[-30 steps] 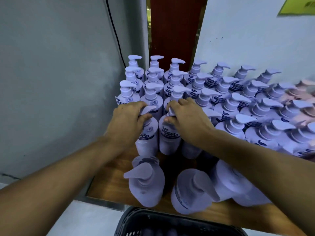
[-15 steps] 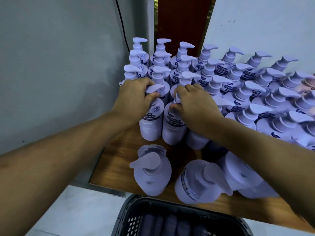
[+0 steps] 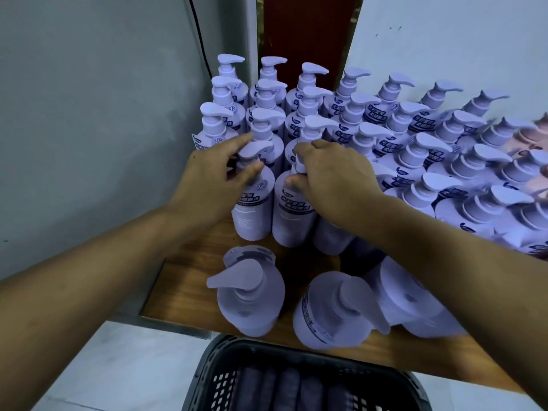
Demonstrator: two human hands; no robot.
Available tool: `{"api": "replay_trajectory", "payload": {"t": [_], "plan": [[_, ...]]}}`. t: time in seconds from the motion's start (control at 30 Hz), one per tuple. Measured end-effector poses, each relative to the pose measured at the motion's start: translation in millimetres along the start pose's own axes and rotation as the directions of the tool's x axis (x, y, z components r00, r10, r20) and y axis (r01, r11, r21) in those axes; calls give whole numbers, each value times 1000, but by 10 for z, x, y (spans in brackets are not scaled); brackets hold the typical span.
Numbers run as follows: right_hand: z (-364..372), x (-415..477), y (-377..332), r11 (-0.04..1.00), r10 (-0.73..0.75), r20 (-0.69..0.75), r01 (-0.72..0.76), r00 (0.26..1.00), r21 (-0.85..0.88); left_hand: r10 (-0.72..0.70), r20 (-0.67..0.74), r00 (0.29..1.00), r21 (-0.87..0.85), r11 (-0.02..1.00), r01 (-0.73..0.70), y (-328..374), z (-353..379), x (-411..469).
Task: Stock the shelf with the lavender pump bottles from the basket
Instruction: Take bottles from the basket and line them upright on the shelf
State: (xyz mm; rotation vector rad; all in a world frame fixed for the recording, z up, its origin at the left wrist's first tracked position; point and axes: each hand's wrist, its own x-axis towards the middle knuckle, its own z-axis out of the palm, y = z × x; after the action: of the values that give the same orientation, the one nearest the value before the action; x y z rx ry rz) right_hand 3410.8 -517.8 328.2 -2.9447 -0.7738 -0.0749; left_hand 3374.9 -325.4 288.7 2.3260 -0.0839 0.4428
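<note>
- Nearest me, the dark basket sat just below the shelf's front edge, with basket bottles lying side by side inside it.
- Beyond it, three front bottles stood on the wooden shelf.
- Past those, my left grip was curled round the pump head of the first bottle, thumb and fingers pinching it; the bottle stood upright on the shelf.
- Just beside it, my right grip was closed on the pump of the second bottle, which was also upright.
- Behind both, rows of stocked bottles stood packed together toward the back, pumps pointing right.
- At the far right were blurred pinkish bottles.
- A black cable ran down the grey wall to the left.
</note>
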Motion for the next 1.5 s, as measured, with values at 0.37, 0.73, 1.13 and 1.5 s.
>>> {"api": "replay_trajectory", "payload": {"t": [0.37,0.73,1.13,1.5], "plan": [[-441,-961,-1,938,21,-227,60,974,342,-356,-56,933,-409,861,304,458,-381,-890],[-108,-1575,-129,965,20,-45,-7,999,263,-6,267,964,82,997,-16,628,-416,-1235],[-30,-1589,-312,881,47,-133,22,990,472,13,253,967,147,988,-52,720,-363,-1336],[-8,-1094,-745,805,-47,-36,59,998,591,-89,77,993,270,961,65,328,-779,-776]]}}
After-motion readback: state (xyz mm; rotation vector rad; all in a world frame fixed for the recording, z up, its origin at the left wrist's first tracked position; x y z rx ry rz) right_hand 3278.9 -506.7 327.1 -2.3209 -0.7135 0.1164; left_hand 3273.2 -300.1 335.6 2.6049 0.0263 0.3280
